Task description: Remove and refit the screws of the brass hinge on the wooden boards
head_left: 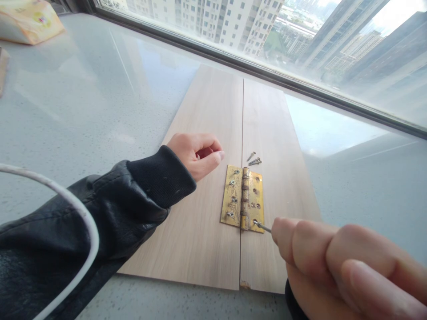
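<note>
A worn brass hinge (pixel 245 200) lies unfolded across the seam between two pale wooden boards, the left board (pixel 196 231) and the right board (pixel 273 133). Several screws stand in its left leaf. In my right hand (pixel 333 253), a closed fist hides the handle of a screwdriver (pixel 265 227); its thin metal shaft reaches the lowest hole of the right leaf, where a screw head seems to sit. The other holes there hold no screws. My left hand (pixel 198 153) hovers over the left board, fingers curled and thumb against the index finger, with nothing visible in them.
Loose screws (pixel 254 161) lie on the right board just above the hinge. Under the boards is a speckled pale countertop (pixel 100 111), bordered by a window frame (pixel 267 73). A soft orange-and-white pack (pixel 30 22) rests far left. A white cable (pixel 90 226) loops past my left sleeve.
</note>
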`<state>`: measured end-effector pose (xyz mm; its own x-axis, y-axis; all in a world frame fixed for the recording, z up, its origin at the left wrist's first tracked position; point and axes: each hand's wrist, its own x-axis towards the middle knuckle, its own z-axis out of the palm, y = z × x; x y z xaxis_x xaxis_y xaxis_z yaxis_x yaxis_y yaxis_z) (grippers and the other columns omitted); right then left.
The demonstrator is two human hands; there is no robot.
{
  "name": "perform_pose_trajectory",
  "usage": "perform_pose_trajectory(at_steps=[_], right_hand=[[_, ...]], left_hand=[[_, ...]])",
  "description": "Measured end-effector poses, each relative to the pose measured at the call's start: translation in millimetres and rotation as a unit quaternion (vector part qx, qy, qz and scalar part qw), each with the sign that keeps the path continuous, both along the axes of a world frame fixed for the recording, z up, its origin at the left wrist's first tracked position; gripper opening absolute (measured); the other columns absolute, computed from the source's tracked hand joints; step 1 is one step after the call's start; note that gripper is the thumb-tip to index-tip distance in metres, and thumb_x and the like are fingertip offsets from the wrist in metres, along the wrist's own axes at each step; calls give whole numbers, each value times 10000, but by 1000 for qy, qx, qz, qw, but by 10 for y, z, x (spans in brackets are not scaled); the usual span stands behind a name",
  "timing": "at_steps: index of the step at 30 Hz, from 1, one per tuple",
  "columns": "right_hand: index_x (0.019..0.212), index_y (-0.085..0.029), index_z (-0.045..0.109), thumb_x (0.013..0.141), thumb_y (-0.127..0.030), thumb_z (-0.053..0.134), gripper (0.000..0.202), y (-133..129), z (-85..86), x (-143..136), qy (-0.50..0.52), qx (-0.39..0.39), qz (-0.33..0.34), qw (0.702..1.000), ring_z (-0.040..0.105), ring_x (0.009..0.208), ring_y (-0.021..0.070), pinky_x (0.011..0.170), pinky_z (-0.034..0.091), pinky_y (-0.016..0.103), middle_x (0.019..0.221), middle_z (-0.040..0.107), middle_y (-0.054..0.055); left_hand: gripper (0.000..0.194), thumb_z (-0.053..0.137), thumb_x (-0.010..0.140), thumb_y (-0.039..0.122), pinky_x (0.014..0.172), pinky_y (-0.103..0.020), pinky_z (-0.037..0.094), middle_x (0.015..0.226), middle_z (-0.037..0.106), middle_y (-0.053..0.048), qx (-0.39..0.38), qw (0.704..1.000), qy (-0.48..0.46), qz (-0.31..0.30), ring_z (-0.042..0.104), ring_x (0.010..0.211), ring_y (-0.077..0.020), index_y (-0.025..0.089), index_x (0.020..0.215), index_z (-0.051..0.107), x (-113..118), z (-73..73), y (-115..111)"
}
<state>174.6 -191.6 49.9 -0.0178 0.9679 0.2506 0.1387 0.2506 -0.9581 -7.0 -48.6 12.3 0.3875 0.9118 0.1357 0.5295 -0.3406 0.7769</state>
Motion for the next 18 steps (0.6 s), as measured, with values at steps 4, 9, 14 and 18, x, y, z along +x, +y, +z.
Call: perform_pose_trajectory(at_steps=[4, 9, 14, 18], right_hand=[[635, -182, 325, 876, -374, 702, 487, 194, 121, 209, -39, -25, 184, 982, 351, 493, 97, 498, 347, 302, 526, 288, -29], [636, -215, 428, 729, -500, 821, 495, 246, 104, 265, 14, -61, 136, 989, 455, 557, 147, 568, 414, 350, 565, 394, -8], [624, -232, 393, 712, -617, 786, 557, 128, 39, 155, 54, -42, 65, 996, 432, 595, 179, 541, 383, 355, 574, 338, 4], [653, -229, 385, 729, -597, 778, 544, 1, 20, 98, 56, -48, 27, 997, 411, 597, 172, 532, 383, 347, 589, 326, 4]], left_hand=[[237, 565, 845, 355, 599, -246, 441, 682, 713, -10, 1, 1000, 0, -3, 603, 601, -127, 170, 806, 708, -2, 1, 1], [237, 570, 842, 359, 603, -249, 446, 688, 716, -13, -4, 1000, 0, -2, 610, 611, -131, 172, 816, 714, -2, 2, 0], [227, 568, 848, 342, 593, -245, 433, 675, 705, -8, 0, 1000, 1, 0, 587, 588, -119, 168, 801, 706, 2, 7, -8], [227, 560, 852, 339, 600, -244, 431, 674, 702, -3, 1, 1000, 3, 4, 591, 595, -120, 170, 803, 703, 5, 13, -13]])
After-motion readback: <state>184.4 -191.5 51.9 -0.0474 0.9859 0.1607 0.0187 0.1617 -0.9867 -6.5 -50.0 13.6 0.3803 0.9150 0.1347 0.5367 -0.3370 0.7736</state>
